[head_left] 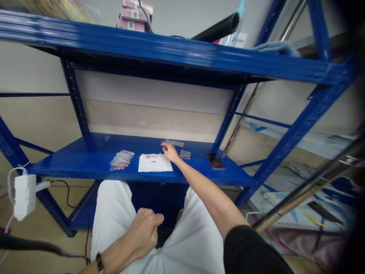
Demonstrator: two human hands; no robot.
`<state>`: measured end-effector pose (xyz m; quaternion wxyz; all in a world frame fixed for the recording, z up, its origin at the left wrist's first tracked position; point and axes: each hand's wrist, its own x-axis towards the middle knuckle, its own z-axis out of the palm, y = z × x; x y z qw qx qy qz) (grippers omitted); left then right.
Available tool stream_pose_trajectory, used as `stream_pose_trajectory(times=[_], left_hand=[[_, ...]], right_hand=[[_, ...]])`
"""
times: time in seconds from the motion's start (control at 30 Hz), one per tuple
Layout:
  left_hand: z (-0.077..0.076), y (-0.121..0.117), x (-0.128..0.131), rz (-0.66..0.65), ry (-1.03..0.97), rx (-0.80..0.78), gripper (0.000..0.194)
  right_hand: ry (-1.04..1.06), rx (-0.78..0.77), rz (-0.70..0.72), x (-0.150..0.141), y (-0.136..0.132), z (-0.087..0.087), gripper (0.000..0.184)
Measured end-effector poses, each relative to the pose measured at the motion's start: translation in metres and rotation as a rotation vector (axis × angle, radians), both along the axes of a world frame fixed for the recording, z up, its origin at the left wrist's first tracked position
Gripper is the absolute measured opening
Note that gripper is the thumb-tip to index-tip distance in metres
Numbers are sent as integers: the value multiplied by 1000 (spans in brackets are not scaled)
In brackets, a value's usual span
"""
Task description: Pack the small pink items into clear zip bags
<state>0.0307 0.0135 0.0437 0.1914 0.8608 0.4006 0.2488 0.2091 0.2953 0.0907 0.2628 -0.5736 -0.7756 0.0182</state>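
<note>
My right hand (171, 151) reaches to the right edge of a white sheet (155, 166) on the blue shelf. Its fingers are curled together in a pinch; what lies between them is too small to make out. Small pinkish pieces (151, 156) and a tiny brownish piece (153, 161) lie on the sheet. Just beyond the fingers are flat clear bags (178, 144), and another small clear bag (185, 154) lies right of the wrist. My left hand (145, 230) is closed in a fist above my lap, its inner side hidden.
Clear bags with pink contents (122, 160) lie left of the sheet. A blurred dark object (215, 160) sits toward the shelf's right end. The upper blue shelf (171, 49) overhangs the work surface, holding pink boxes (132, 19) and a black tube (218, 28). A white power strip (25, 196) hangs at left.
</note>
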Motion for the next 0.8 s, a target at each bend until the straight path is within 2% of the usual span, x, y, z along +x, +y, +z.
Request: stream_pose_trajectory(times=[0.1,0.17,0.23,0.33,0.43,0.57,0.63,0.7,0.8], left_hand=[[-8,9,-6,123,-212,-147,28],[-13,13,-10,187,-340,-214,30],[-16,11,-11,211,-385,-230,31],[-15,2,-7,179,-253,-136,28],[-18,-4,4,116,-28,-38,24],[-26,0,17,9,199,-157,25],[-26,1,17,20,208,-152,25],[-22,-1,12,78,144,-83,25],[-13,-2,-1,158,21,-18,24]], right_hand=[[-25,14,43,-22,-9,-11,35],[-34,13,-1,-25,-9,-13,38],[-35,4,-90,-20,-3,-12,43],[-30,-14,-208,-8,15,-4,50],[-14,-51,-250,0,31,4,50],[41,-101,-273,2,40,8,19],[87,-94,-272,2,36,9,13],[150,-65,-255,2,28,15,13],[274,8,-224,0,8,32,19]])
